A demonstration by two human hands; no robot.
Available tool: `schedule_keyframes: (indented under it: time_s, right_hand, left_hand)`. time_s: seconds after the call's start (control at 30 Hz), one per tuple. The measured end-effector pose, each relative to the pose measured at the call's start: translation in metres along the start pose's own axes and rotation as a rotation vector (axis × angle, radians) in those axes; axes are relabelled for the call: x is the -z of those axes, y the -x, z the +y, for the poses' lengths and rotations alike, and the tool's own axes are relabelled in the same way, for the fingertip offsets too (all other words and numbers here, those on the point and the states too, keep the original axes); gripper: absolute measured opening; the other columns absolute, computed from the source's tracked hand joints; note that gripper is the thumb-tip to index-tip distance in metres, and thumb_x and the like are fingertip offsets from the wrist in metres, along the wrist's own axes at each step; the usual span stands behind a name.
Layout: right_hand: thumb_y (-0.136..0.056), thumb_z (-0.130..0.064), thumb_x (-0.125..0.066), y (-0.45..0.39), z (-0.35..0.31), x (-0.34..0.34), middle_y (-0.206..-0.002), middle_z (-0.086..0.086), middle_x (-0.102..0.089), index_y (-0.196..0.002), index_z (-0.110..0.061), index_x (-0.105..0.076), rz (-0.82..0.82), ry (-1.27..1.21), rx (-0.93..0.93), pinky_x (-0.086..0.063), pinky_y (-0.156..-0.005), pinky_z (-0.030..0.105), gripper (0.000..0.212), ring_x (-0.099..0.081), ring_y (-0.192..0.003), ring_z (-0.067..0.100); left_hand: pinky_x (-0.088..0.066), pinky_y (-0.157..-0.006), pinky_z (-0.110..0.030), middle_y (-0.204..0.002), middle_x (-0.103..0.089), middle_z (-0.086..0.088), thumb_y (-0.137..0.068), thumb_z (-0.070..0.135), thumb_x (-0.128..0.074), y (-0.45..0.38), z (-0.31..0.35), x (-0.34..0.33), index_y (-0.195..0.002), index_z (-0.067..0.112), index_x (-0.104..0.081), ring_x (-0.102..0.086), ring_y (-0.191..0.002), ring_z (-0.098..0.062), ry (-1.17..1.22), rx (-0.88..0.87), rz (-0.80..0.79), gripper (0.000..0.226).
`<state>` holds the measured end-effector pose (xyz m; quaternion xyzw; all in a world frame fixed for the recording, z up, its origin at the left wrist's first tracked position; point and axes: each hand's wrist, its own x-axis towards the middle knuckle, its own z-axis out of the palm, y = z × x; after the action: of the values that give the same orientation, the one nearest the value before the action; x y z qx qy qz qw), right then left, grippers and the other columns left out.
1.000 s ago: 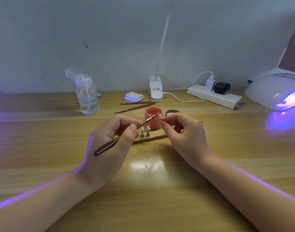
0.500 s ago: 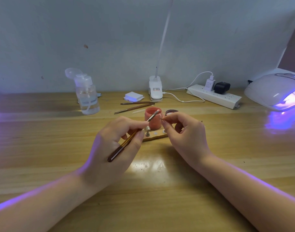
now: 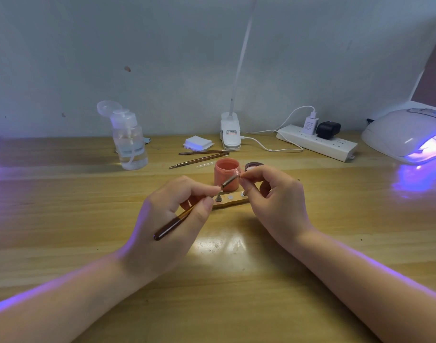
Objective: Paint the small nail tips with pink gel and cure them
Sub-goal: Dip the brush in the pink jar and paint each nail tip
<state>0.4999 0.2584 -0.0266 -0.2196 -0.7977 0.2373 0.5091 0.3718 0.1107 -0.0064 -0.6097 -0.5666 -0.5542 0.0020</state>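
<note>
My left hand grips a brown-handled gel brush; its tip reaches up and right to my right fingertips. My right hand pinches a small nail tip stand between thumb and forefinger at about; the tip itself is too small to make out. Behind both hands stands the open pink gel jar, its dark lid beside it. A wooden holder strip with metal pegs lies under my fingers. The curing lamp glows violet at the far right.
A clear pump bottle stands back left. Two spare brushes, white pads, a clip lamp base and a power strip with cable line the back of the wooden desk.
The brush handle has swung down and steeper in my left hand, and its tip has stayed at the piece pinched by my right hand. My right hand has barely moved.
</note>
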Motion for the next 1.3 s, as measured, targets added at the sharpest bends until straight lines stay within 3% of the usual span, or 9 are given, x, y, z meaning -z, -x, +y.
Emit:
schedule_keyframes:
  time_s: [0.13, 0.23, 0.4, 0.53, 0.77, 0.9, 1.03, 1.2, 1.3]
  right_hand:
    - [-0.082, -0.011, -0.073, 0.0000, -0.0004, 0.0002, -0.078, -0.016, -0.065, -0.084, -0.025, -0.068, 0.006, -0.007, 0.001, -0.037, -0.053, 0.015, 0.015, -0.045, -0.053, 0.007]
    - [-0.083, -0.012, -0.073, 0.0001, 0.0001, 0.0003, -0.081, -0.011, -0.068, -0.086, -0.020, -0.071, -0.004, -0.011, -0.005, -0.038, -0.053, 0.016, 0.009, -0.045, -0.053, 0.007]
    - [-0.083, -0.011, -0.072, -0.0001, 0.0004, 0.0004, -0.080, -0.012, -0.067, -0.085, -0.021, -0.071, -0.008, -0.009, -0.012, -0.041, -0.053, 0.020, 0.010, -0.046, -0.052, 0.008]
    - [-0.083, -0.011, -0.073, 0.0000, 0.0002, 0.0001, -0.081, -0.010, -0.068, -0.086, -0.020, -0.071, -0.012, -0.004, -0.008, -0.038, -0.054, 0.016, 0.009, -0.045, -0.052, 0.006]
    - [-0.082, -0.009, -0.072, 0.0000, -0.0022, 0.0007, -0.076, -0.022, -0.063, -0.085, -0.022, -0.070, -0.013, 0.001, -0.002, -0.036, -0.053, 0.015, 0.013, -0.047, -0.054, 0.005]
    - [-0.083, -0.011, -0.072, 0.0001, -0.0027, 0.0012, -0.079, -0.013, -0.067, -0.084, -0.021, -0.071, -0.014, -0.004, -0.011, -0.036, -0.054, 0.014, 0.010, -0.047, -0.053, 0.005]
    - [-0.083, -0.011, -0.072, 0.0000, -0.0038, 0.0013, -0.074, -0.025, -0.063, -0.082, -0.025, -0.069, -0.017, 0.001, -0.015, -0.036, -0.052, 0.016, 0.014, -0.046, -0.053, 0.007]
    - [-0.084, -0.013, -0.072, 0.0000, -0.0033, 0.0017, -0.078, -0.010, -0.068, -0.085, -0.019, -0.071, -0.034, 0.002, -0.041, -0.038, -0.053, 0.019, 0.006, -0.045, -0.052, 0.009]
    - [-0.084, -0.012, -0.071, 0.0002, -0.0050, 0.0015, -0.072, -0.018, -0.064, -0.084, -0.021, -0.070, -0.037, -0.011, -0.042, -0.040, -0.051, 0.024, 0.009, -0.046, -0.053, 0.013]
  left_hand:
    - [-0.047, -0.072, -0.024, -0.082, -0.067, 0.009, -0.087, 0.030, -0.049, 0.0016, -0.0007, 0.0026, -0.095, 0.019, -0.069, -0.063, -0.081, -0.015, 0.020, 0.003, 0.037, 0.024]
    - [-0.043, -0.073, -0.012, -0.088, -0.068, 0.014, -0.088, 0.036, -0.049, -0.0005, -0.0001, 0.0015, -0.100, 0.028, -0.068, -0.062, -0.084, -0.006, -0.018, 0.047, 0.060, 0.023]
    - [-0.044, -0.071, -0.016, -0.081, -0.066, 0.009, -0.085, 0.033, -0.048, 0.0019, -0.0005, 0.0006, -0.091, 0.022, -0.068, -0.061, -0.078, -0.011, 0.026, 0.038, 0.013, 0.023]
    - [-0.044, -0.072, -0.013, -0.087, -0.067, 0.010, -0.087, 0.037, -0.049, 0.0002, 0.0005, 0.0004, -0.098, 0.032, -0.065, -0.062, -0.083, -0.011, 0.016, 0.065, 0.062, 0.020]
    - [-0.046, -0.072, -0.029, -0.084, -0.066, 0.014, -0.084, 0.030, -0.049, 0.0018, -0.0009, 0.0024, -0.094, 0.019, -0.069, -0.061, -0.081, -0.014, 0.025, 0.040, 0.005, 0.025]
    - [-0.045, -0.073, -0.016, -0.089, -0.068, 0.014, -0.086, 0.037, -0.050, 0.0002, 0.0011, 0.0011, -0.098, 0.031, -0.066, -0.061, -0.084, -0.011, 0.002, 0.074, 0.042, 0.021]
    - [-0.046, -0.073, -0.024, -0.083, -0.066, 0.013, -0.084, 0.034, -0.049, 0.0018, 0.0001, 0.0012, -0.093, 0.024, -0.068, -0.061, -0.083, -0.013, 0.012, 0.078, 0.024, 0.024]
    - [-0.044, -0.072, -0.012, -0.087, -0.068, 0.009, -0.087, 0.038, -0.049, -0.0001, 0.0007, 0.0005, -0.098, 0.032, -0.065, -0.062, -0.084, -0.010, 0.027, 0.100, 0.067, 0.021]
    - [-0.048, -0.073, -0.022, -0.082, -0.068, 0.005, -0.084, 0.037, -0.049, 0.0011, -0.0009, 0.0003, -0.094, 0.026, -0.067, -0.064, -0.082, -0.013, 0.086, 0.124, 0.037, 0.024]
